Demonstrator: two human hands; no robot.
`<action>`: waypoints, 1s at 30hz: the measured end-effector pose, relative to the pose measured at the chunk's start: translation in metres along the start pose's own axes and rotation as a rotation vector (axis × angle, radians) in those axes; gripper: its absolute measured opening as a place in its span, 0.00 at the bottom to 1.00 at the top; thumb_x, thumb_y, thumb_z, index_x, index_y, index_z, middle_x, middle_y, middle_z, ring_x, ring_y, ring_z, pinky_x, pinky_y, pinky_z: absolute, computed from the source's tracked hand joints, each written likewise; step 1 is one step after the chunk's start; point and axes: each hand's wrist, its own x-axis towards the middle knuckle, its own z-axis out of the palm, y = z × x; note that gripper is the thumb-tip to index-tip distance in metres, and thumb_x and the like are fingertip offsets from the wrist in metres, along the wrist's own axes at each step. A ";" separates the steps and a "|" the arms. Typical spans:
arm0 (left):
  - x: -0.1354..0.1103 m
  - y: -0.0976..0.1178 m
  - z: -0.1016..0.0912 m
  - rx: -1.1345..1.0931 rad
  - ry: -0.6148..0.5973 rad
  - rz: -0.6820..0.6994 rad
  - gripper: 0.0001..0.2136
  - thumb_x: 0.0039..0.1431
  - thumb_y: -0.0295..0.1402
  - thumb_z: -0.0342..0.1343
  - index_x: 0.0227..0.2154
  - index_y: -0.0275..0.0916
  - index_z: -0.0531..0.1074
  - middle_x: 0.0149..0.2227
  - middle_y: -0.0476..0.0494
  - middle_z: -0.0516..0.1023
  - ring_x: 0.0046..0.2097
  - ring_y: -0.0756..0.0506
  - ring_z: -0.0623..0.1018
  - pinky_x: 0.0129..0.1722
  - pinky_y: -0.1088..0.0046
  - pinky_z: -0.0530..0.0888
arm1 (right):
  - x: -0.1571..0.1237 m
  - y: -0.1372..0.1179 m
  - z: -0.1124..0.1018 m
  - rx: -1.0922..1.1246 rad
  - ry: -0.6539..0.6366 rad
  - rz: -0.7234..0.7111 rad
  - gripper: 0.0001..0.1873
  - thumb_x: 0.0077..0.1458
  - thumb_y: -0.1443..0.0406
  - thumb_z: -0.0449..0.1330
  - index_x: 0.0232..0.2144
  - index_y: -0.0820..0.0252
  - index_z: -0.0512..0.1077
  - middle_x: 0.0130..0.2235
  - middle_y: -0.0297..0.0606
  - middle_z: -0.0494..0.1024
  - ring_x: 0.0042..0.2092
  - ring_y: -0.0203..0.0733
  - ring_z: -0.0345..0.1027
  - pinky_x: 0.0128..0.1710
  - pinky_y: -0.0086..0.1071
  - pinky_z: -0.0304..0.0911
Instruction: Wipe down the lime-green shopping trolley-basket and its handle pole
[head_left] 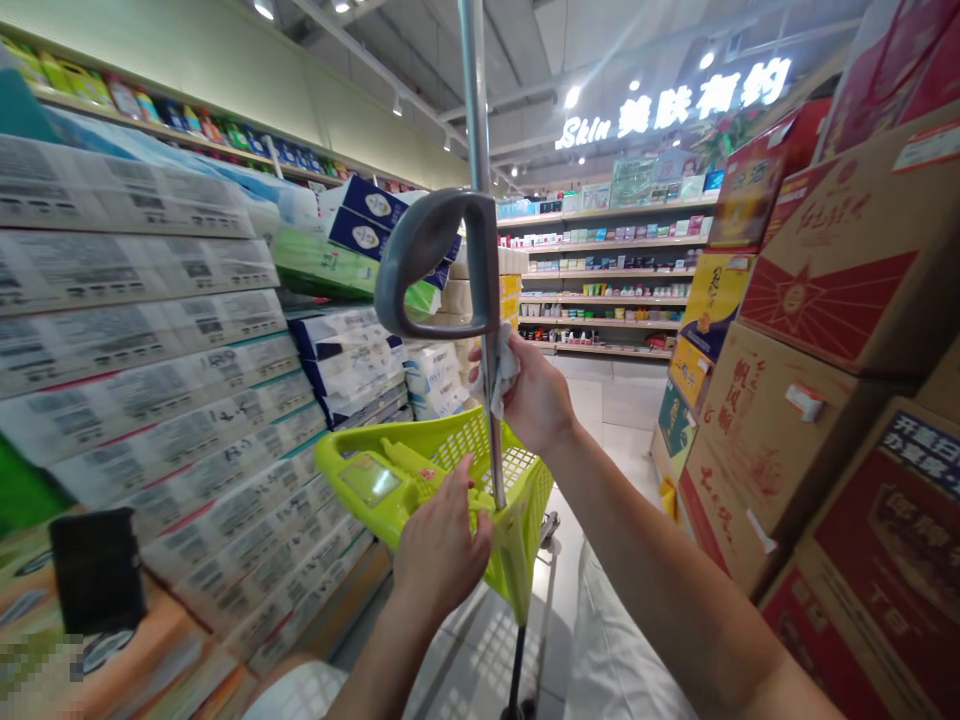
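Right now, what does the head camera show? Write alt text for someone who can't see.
A person's right hand holds a white cloth or tissue against the metal pole of a green shopping cart, below its grey handle; the left hand is at the cart's near edge. Wrapped packs are stacked left, cardboard boxes right, shelves beyond.

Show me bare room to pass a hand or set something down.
Floor lies bare between the basket, far shelves and cartons on the right; the handle frames an open gap. Crowded: the left, stacked with packs, and the pole, where the right hand holds a cloth.
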 end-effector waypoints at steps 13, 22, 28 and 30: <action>-0.002 0.001 -0.003 0.031 -0.006 0.027 0.28 0.59 0.31 0.44 0.64 0.39 0.53 0.56 0.39 0.73 0.53 0.42 0.76 0.53 0.62 0.70 | -0.064 0.076 -0.031 -0.292 0.329 -0.266 0.17 0.51 0.56 0.64 0.43 0.55 0.71 0.35 0.32 0.73 0.32 0.33 0.64 0.31 0.26 0.63; -0.002 0.003 -0.005 0.095 -0.027 0.029 0.29 0.59 0.31 0.44 0.64 0.36 0.53 0.59 0.38 0.71 0.56 0.41 0.74 0.54 0.64 0.69 | -0.093 0.109 -0.048 -0.492 0.389 -0.210 0.22 0.55 0.56 0.60 0.51 0.57 0.69 0.41 0.36 0.76 0.39 0.37 0.69 0.41 0.31 0.66; -0.002 0.004 -0.003 0.107 -0.045 0.043 0.29 0.58 0.30 0.45 0.63 0.38 0.54 0.58 0.38 0.72 0.54 0.41 0.75 0.52 0.64 0.70 | -0.070 0.079 -0.029 -0.513 0.337 -0.281 0.22 0.55 0.59 0.60 0.52 0.54 0.68 0.42 0.35 0.75 0.38 0.36 0.68 0.39 0.30 0.66; -0.002 0.004 -0.002 0.120 -0.037 0.051 0.28 0.58 0.29 0.44 0.63 0.38 0.55 0.56 0.37 0.73 0.53 0.40 0.76 0.51 0.63 0.70 | -0.054 0.062 -0.017 -0.523 0.314 -0.361 0.22 0.55 0.60 0.61 0.53 0.51 0.68 0.44 0.35 0.74 0.40 0.37 0.68 0.42 0.31 0.65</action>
